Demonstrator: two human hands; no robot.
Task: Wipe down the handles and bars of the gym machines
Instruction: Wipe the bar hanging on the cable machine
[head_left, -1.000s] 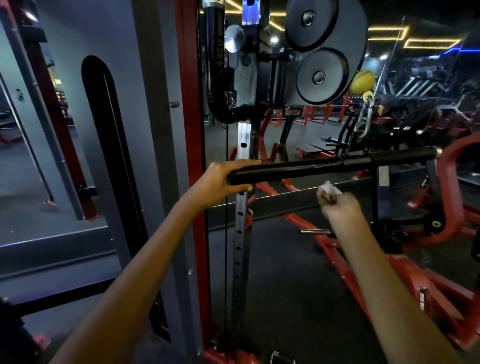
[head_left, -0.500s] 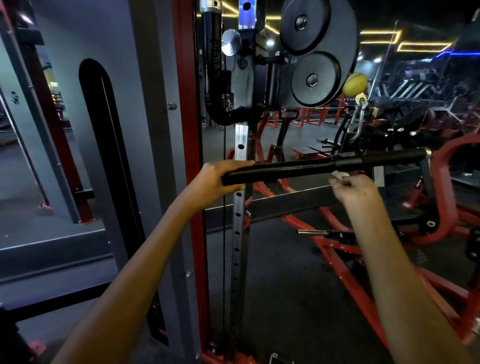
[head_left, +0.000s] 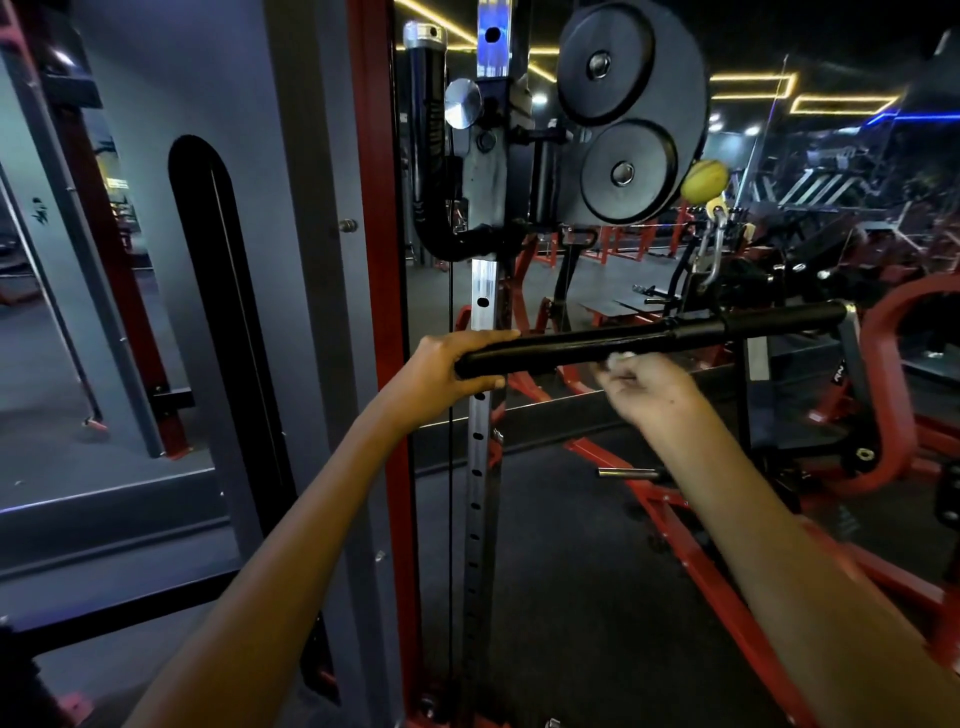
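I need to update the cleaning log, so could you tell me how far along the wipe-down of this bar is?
Nothing shows as finished. In hand: the left hand grips the end of the bar, steadying it, while the right hand presses a white cloth against its underside near the middle. Left: the far grip, the end under the left hand, and the black handle above.

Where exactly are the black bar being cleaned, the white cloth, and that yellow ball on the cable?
black bar (head_left: 613, 340): head view, middle of its glossy shaft.
white cloth (head_left: 619, 357): head view, the bit showing above the right hand's fingers.
yellow ball (head_left: 705, 181): head view, centre of the ball.
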